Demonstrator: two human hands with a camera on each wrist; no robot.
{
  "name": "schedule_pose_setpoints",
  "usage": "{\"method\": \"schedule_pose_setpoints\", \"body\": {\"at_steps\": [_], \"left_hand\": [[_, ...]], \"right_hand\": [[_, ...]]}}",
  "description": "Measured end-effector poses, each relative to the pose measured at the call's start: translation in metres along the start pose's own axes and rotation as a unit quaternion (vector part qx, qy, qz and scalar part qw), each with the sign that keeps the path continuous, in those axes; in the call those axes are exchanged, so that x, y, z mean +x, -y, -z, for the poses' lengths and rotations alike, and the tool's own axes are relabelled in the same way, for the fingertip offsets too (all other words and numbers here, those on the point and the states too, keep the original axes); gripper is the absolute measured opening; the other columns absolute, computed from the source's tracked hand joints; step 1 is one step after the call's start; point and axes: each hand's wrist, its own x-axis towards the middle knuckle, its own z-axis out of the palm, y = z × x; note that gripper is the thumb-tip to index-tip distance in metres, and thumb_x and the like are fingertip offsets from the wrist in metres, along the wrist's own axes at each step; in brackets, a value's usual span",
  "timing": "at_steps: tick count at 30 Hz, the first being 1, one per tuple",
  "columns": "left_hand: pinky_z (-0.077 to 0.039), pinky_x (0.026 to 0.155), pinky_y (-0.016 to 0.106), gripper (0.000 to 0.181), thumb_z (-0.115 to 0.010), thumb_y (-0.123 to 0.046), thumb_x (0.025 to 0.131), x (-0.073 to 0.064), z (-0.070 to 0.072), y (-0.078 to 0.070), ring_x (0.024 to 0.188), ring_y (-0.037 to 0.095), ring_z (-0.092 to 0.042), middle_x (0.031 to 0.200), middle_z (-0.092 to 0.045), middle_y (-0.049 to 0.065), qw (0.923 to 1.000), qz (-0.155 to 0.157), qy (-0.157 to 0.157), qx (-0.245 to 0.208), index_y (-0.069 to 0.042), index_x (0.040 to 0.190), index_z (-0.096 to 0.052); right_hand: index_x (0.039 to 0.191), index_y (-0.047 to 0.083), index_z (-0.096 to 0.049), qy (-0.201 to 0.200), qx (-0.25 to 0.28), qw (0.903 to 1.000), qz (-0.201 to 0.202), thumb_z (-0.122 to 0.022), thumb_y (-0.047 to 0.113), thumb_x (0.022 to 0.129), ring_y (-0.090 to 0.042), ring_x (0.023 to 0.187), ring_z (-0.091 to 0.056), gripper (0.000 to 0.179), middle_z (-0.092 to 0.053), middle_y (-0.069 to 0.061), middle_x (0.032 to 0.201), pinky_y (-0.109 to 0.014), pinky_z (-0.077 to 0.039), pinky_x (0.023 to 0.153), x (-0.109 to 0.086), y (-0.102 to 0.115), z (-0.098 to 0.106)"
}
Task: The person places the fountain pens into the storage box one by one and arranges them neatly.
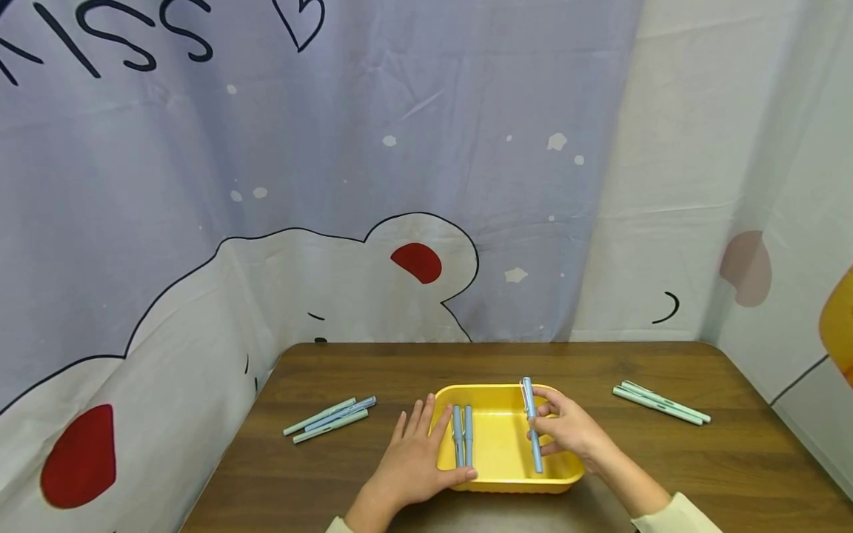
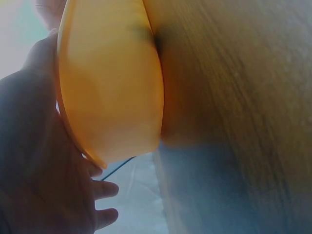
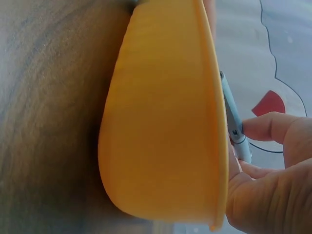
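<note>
A yellow tray [image 1: 496, 486] sits near the table's front edge. Inside it, along the left side, two blue pens [image 1: 469, 437] lie side by side. My left hand [image 1: 415, 460] rests with spread fingers on the tray's left rim, the thumb over the front corner; the left wrist view shows this hand [image 2: 44, 146] along the tray wall. My right hand [image 1: 566, 426] pinches another blue pen [image 1: 532, 422] over the tray's right part. In the right wrist view, thumb and fingers hold that pen [image 3: 234, 119] just past the rim.
Left of the tray, two green pens [image 1: 331, 427] and a blue pen [image 1: 340, 414] lie together on the wooden table [image 1: 400, 363]. Two green pens [image 1: 660, 403] lie at the right. A printed curtain [image 1: 426, 148] hangs behind the table.
</note>
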Motion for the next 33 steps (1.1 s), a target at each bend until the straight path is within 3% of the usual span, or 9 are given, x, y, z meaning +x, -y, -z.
{"method": "schedule_pose_setpoints", "body": {"at_steps": [13, 33], "left_hand": [[-0.016, 0.121, 0.061, 0.105, -0.053, -0.082, 0.084, 0.0, 0.002, -0.002, 0.154, 0.04, -0.017, 0.169, -0.013, 0.017, 1.0, 0.002, 0.002, 0.001, -0.018, 0.162, -0.026], [-0.015, 0.121, 0.061, 0.105, -0.053, -0.081, 0.084, -0.001, 0.003, -0.003, 0.154, 0.04, -0.016, 0.169, -0.012, 0.017, 1.0, 0.004, 0.005, 0.002, -0.018, 0.162, -0.026]], "right_hand": [[0.15, -0.012, -0.03, 0.008, -0.012, 0.9999, -0.005, -0.06, -0.003, 0.093, -0.028, 0.081, -0.069, 0.066, -0.053, -0.015, 0.097, -0.045, -0.061, 0.063, 0.005, -0.005, -0.018], [0.147, -0.012, -0.035, -0.015, -0.013, 0.9993, -0.032, -0.062, -0.004, 0.089, -0.025, 0.076, -0.068, 0.065, -0.053, -0.015, 0.094, -0.042, -0.061, 0.059, 0.014, -0.013, -0.039]]}}
